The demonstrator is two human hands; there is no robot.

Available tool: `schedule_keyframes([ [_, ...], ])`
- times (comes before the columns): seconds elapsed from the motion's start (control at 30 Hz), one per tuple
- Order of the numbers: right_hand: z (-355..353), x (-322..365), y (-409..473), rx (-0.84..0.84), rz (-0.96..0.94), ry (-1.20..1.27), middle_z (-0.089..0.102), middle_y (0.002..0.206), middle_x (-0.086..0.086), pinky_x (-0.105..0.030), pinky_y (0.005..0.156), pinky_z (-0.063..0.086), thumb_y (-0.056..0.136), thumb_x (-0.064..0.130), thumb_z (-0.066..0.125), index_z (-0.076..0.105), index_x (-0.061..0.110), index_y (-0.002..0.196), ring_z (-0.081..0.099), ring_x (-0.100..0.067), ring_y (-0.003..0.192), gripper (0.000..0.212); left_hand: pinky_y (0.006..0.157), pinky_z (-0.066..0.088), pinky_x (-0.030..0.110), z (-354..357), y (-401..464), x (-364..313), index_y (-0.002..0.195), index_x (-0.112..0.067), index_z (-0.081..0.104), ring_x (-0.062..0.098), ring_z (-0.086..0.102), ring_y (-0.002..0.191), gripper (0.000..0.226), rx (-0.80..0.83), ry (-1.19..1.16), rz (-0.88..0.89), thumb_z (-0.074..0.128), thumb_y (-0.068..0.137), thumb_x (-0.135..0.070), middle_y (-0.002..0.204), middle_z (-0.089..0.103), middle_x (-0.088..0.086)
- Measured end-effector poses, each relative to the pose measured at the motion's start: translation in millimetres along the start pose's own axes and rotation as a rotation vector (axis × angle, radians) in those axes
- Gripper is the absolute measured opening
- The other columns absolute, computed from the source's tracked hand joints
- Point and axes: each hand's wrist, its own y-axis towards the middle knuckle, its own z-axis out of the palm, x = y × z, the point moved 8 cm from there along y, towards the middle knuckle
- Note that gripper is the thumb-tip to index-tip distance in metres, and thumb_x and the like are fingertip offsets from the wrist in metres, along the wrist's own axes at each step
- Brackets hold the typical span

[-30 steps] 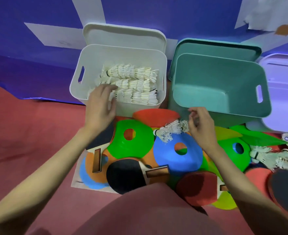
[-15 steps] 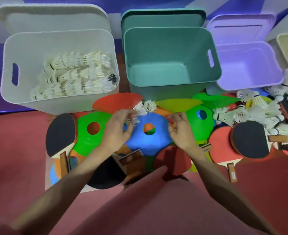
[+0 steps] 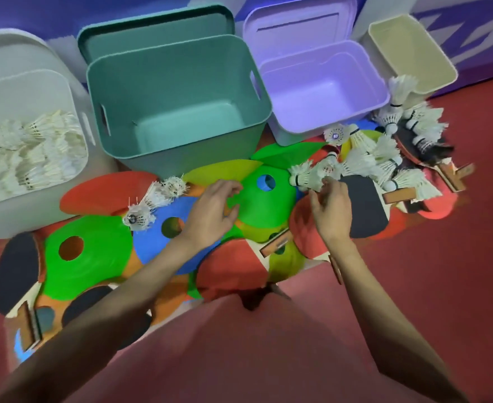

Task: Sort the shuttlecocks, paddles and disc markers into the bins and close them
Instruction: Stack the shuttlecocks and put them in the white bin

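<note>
Pinching feathery shuttlecock [image 3: 307,177] — right hand [image 3: 331,210] | left hand [image 3: 210,212] on smooth green disc [image 3: 257,205]

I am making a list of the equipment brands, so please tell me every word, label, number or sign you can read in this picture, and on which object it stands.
No text can be read in this picture.
Round sticker on the cork of a shuttlecock near the purple bin: a dark print, too blurred to read.
Cork of the worn shuttlecock on the blue disc marker: a dark mark, too small to read.
Bins, paddles and other markers: no print shows.
</note>
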Motion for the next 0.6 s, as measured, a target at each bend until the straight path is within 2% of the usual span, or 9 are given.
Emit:
schedule_keyframes([
  [0.1,10.0,-13.4,21.1,0.074,0.081,-0.021,0.067,0.098,-0.02,-0.04,0.075,0.047,0.094,0.03,0.054,0.054,0.003,0.123,0.061,-0.037,0.099,0.039,0.089,0.046,0.036,20.3,14.0,-11.6,0.116,-0.005,0.057,0.024,0.058,0.101,0.037,0.013,0.021,-0.033,0.064,0.08,-0.005,0.107,0.061,0.01],
  [0.23,27.5,-19.5,33.2,0.211,0.107,0.008,0.068,0.098,-0.02,-0.04,0.074,0.048,0.092,0.024,0.055,0.061,0.001,0.108,0.062,-0.037,0.097,0.028,0.087,0.04,0.024,36.4,22.7,-21.3,0.115,-0.004,0.058,0.022,0.058,0.102,0.035,-0.03,0.021,-0.109,0.066,0.081,-0.002,0.108,0.061,0.01],
  [0.3,26.3,-19.4,36.4,0.207,0.055,0.033,0.068,0.086,-0.018,-0.038,0.07,0.048,0.092,0.021,0.056,0.064,0.001,0.099,0.063,-0.036,0.09,0.023,0.086,0.04,0.023,42.2,23.2,-25.4,0.114,-0.003,0.059,0.023,0.059,0.101,0.034,-0.055,0.019,-0.122,0.068,0.081,-0.002,0.108,0.062,0.011],
  [0.33,22.7,-19.2,37.0,0.187,0.013,0.066,0.066,0.076,-0.017,-0.037,0.068,0.048,0.091,0.021,0.057,0.064,0.0,0.095,0.064,-0.035,0.083,0.022,0.087,0.044,0.027,45.8,23.0,-26.4,0.115,-0.003,0.059,0.024,0.06,0.101,0.035,-0.056,0.019,-0.125,0.069,0.081,-0.003,0.108,0.063,0.012],
  [0.43,7.8,-17.3,30.6,0.167,-0.058,0.284,0.059,0.057,-0.008,-0.028,0.063,0.046,0.087,0.02,0.065,0.068,0.002,0.085,0.06,-0.02,0.061,0.018,0.093,0.049,0.039,62.4,24.4,-29.8,0.125,-0.003,0.056,0.027,0.06,0.11,0.05,-0.002,0.04,-0.123,0.075,0.081,-0.017,0.118,0.063,0.014],
  [0.5,3.8,-15.6,20.8,0.255,-0.073,0.451,0.052,0.052,0.005,-0.017,0.062,0.043,0.084,0.017,0.07,0.07,0.011,0.08,0.052,-0.003,0.053,0.007,0.1,0.045,0.041,77.1,27.6,-32.8,0.134,-0.006,0.05,0.029,0.055,0.12,0.064,0.055,0.041,-0.138,0.076,0.08,-0.027,0.129,0.059,0.014],
  [0.53,4.5,-15.3,15.0,0.315,-0.071,0.52,0.049,0.049,0.011,-0.012,0.06,0.041,0.083,0.014,0.071,0.068,0.017,0.076,0.049,0.0,0.05,0.008,0.103,0.043,0.04,83.9,29.9,-35.7,0.137,-0.007,0.048,0.029,0.052,0.124,0.067,0.079,0.036,-0.146,0.075,0.08,-0.029,0.133,0.057,0.014],
  [0.6,7.9,-17.7,6.2,0.41,-0.072,0.585,0.047,0.047,0.015,-0.008,0.06,0.038,0.083,0.012,0.071,0.071,0.011,0.081,0.045,0.003,0.049,0.003,0.103,0.042,0.038,95.5,35.4,-43.8,0.137,-0.007,0.049,0.029,0.052,0.124,0.063,0.109,0.028,-0.143,0.072,0.083,-0.03,0.133,0.057,0.014],
])
